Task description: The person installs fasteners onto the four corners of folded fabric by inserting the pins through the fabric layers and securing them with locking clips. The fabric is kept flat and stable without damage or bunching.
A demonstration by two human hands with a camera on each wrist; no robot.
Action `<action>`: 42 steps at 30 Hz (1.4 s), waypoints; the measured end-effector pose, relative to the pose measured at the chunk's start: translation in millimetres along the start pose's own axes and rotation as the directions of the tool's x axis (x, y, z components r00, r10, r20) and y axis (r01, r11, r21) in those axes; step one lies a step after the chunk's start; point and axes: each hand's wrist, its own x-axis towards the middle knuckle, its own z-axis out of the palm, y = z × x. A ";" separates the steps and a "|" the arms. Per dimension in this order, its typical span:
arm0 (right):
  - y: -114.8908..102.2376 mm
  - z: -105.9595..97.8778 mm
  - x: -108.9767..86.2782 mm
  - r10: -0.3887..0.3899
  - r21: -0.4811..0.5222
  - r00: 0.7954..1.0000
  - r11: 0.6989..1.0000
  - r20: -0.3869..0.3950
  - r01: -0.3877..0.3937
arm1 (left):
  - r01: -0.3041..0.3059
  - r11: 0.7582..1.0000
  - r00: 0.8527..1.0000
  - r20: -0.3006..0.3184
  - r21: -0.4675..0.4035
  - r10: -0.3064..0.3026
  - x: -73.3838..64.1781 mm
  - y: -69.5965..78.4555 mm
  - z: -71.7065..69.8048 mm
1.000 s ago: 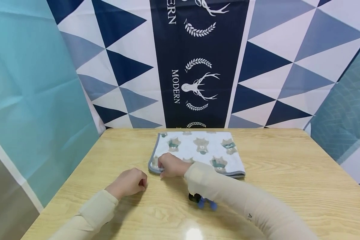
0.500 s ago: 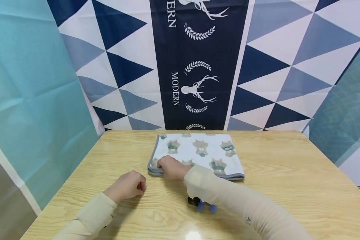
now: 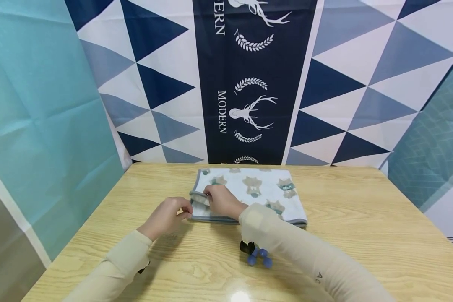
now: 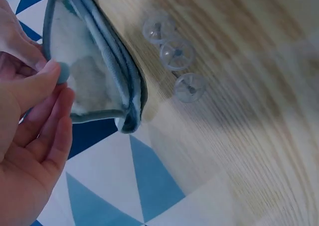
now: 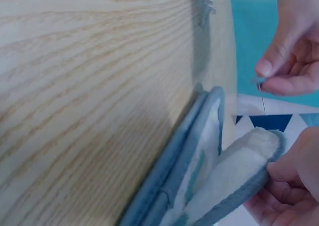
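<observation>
The person's left hand [image 3: 167, 216] pinches a small metal pin with a round blue-grey head [image 4: 63, 72] between thumb and fingertips, the thin shaft bare, just beside the near left corner of a folded white fabric blanket with grey trim and brown bear print [image 3: 256, 195]. The blanket lies toward the far edge of a pale wood-grain table [image 3: 343, 201], and the right hand [image 3: 224, 201], thumb and fingers closed together, holds its top layer folded back at that corner. Three clear round plastic discs [image 4: 177, 53] lie on the table near the blanket.
</observation>
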 end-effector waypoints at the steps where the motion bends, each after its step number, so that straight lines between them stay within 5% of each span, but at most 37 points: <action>1: 0.0 -1.1 -0.3 0.000 0.002 1.000 1.000 -0.012 0.000 | 0.011 1.000 1.000 -0.010 -0.007 -0.011 2.3 -0.5 0.2; 9: 4.0 -2.9 0.6 -0.006 0.020 0.998 1.000 -0.055 0.007 | 0.071 0.996 0.995 -0.066 -0.055 -0.074 16.4 -5.4 3.3; 22: 2.5 -6.4 -0.6 -0.035 0.033 0.994 0.999 -0.099 0.038 | 0.084 0.986 0.986 -0.132 -0.141 -0.103 30.1 -10.4 11.3; 30: 3.5 -6.9 -2.0 -0.051 0.052 0.995 0.997 -0.085 0.055 | 0.199 0.969 0.947 -0.227 -0.143 -0.228 36.6 -5.0 12.2; 38: 4.2 -6.8 -4.1 -0.049 0.068 0.995 0.996 -0.082 0.055 | 0.088 0.992 0.975 -0.196 -0.093 -0.105 43.2 -9.1 13.0; 42: 3.3 -4.8 -5.0 -0.055 0.059 0.995 0.997 -0.078 0.060 | 0.066 0.995 0.977 -0.197 -0.080 -0.080 46.2 -7.7 15.2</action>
